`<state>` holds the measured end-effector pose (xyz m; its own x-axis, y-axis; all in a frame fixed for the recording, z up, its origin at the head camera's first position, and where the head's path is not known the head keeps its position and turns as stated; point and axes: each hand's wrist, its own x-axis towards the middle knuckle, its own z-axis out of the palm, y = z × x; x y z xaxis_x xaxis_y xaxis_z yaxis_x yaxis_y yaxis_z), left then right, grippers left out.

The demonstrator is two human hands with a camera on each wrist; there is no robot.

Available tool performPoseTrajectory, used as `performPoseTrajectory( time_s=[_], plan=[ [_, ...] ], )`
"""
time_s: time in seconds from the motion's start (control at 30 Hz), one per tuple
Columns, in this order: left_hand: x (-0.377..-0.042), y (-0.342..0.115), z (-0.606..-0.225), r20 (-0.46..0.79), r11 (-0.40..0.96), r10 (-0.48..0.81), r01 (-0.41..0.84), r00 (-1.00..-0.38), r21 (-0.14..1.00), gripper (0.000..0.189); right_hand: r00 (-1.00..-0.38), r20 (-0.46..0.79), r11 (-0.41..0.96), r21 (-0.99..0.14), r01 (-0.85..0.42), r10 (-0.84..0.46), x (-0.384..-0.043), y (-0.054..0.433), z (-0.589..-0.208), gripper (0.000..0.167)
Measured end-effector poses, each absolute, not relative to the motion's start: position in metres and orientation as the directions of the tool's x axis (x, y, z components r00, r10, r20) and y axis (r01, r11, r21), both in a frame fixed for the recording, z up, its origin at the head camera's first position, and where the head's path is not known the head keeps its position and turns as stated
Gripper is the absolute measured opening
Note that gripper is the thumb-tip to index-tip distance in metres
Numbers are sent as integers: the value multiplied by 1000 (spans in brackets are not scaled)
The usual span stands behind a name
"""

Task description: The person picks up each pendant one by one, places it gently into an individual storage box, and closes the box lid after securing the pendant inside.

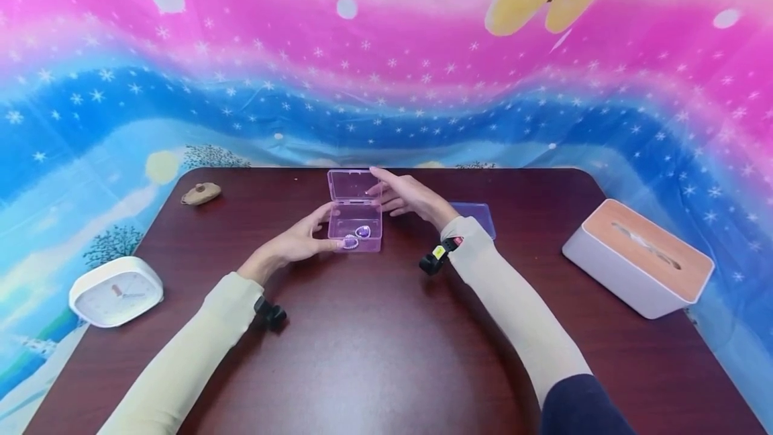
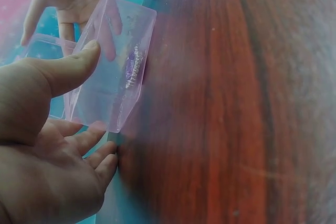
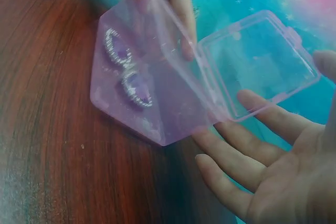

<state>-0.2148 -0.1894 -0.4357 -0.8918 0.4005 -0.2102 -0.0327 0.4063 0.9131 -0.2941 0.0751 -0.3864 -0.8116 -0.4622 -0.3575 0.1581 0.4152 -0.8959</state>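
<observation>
A clear pink plastic box [image 1: 356, 245] stands on the table with its hinged lid [image 1: 347, 184] raised at the back. Inside lie two purple drop-shaped ornaments [image 3: 137, 88] edged with small clear stones. My left hand [image 1: 302, 237] holds the box by its left side, thumb at the front corner and fingers toward the back, as the left wrist view [image 2: 47, 103] also shows. On the other side, my right hand [image 1: 410, 197] has its fingers spread and relaxed. Its fingertips are right at the lid and the box's right rear corner [image 3: 218, 116].
Behind my right wrist lies a flat blue-purple transparent case [image 1: 480, 217]. A white clock [image 1: 117, 292] stands at the left edge, with a small brown lidded-looking object [image 1: 202, 193] farther back. A tissue box [image 1: 634, 260] with a wood-coloured top sits at the right. A patterned cloth [image 1: 386, 86] hangs behind the table.
</observation>
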Motion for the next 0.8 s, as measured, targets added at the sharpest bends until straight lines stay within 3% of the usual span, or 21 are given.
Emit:
performPoseTrajectory(
  time_s=[0.5,0.63,0.8],
  plan=[
    [-218,-190,-439,-148,417,407,40,-901,908,100,-732,-255,370,-929,6,-631,-288,90,-391,50],
    [-218,-190,-439,-116,393,420,65,-900,917,105,-744,-236,429,-900,-74,-625,-283,91,-394,53],
    [-218,-192,-438,-87,335,460,82,-884,939,98,-749,-186,483,-853,-198,-636,-277,90,-399,62]
  ],
)
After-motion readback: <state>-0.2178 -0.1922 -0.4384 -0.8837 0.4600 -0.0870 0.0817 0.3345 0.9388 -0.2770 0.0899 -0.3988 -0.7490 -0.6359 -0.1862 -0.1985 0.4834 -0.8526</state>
